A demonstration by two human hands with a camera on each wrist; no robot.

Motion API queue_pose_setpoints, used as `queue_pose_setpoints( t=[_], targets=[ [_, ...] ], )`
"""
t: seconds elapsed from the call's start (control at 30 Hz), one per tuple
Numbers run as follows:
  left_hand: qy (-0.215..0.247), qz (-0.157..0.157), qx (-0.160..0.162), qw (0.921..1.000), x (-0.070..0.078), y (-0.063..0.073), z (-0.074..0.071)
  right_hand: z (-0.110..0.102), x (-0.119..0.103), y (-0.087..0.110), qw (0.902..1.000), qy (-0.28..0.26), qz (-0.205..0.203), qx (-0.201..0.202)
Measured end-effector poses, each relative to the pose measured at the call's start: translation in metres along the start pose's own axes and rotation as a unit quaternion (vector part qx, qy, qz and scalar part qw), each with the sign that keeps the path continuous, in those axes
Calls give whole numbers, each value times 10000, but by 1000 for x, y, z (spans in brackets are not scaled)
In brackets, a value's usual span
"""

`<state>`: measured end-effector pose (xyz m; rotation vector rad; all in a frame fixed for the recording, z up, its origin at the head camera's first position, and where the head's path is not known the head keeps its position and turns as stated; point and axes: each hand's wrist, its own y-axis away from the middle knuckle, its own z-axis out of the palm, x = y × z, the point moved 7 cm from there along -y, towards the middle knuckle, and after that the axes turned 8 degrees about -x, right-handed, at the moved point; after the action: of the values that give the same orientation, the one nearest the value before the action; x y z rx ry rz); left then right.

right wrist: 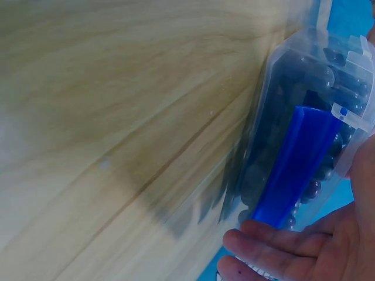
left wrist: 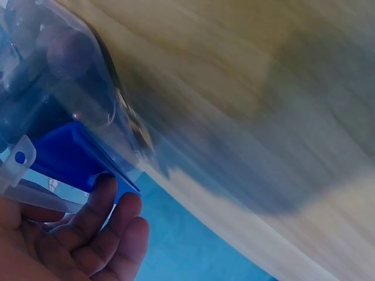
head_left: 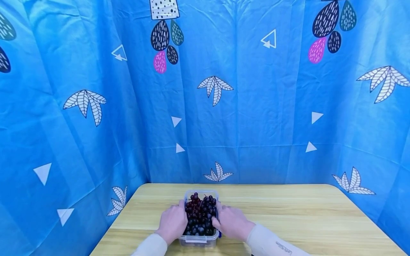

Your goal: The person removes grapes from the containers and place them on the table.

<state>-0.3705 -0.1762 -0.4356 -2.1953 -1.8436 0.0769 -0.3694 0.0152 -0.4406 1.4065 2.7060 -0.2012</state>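
Observation:
A clear plastic box [head_left: 196, 239] full of dark grapes [head_left: 199, 215] is at the near middle of the table, without a lid on top. My left hand [head_left: 174, 221] grips its left side near the rim. On the opposite side my right hand [head_left: 232, 221] holds the rim, the thumb reaching over the grapes. The left wrist view shows curled fingertips [left wrist: 105, 190] touching a blue side handle [left wrist: 73, 153]. In the right wrist view, the fingers lie under the rim beside another blue handle [right wrist: 296, 167]. White latches [right wrist: 351, 117] stick out from the rim.
The light wooden table [head_left: 288, 209] spreads out around the box. Blue patterned cloth [head_left: 256, 106] hangs behind the table and along both sides.

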Motion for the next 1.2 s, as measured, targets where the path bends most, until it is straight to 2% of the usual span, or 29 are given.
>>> queue_pose_setpoints(
  t=[0.33, 0.8, 1.2],
  targets=[
    [130, 114, -3, 9999, 12, 4, 0, -4, 5, 14, 9999, -24, 127, -92],
    [281, 58, -257, 9993, 20, 7, 8, -6, 9, 26, 9998, -119, 151, -60],
    [241, 194, -77, 9995, 31, 9, 1, -8, 12, 34, 9998, 48, 207, 42]
  ],
)
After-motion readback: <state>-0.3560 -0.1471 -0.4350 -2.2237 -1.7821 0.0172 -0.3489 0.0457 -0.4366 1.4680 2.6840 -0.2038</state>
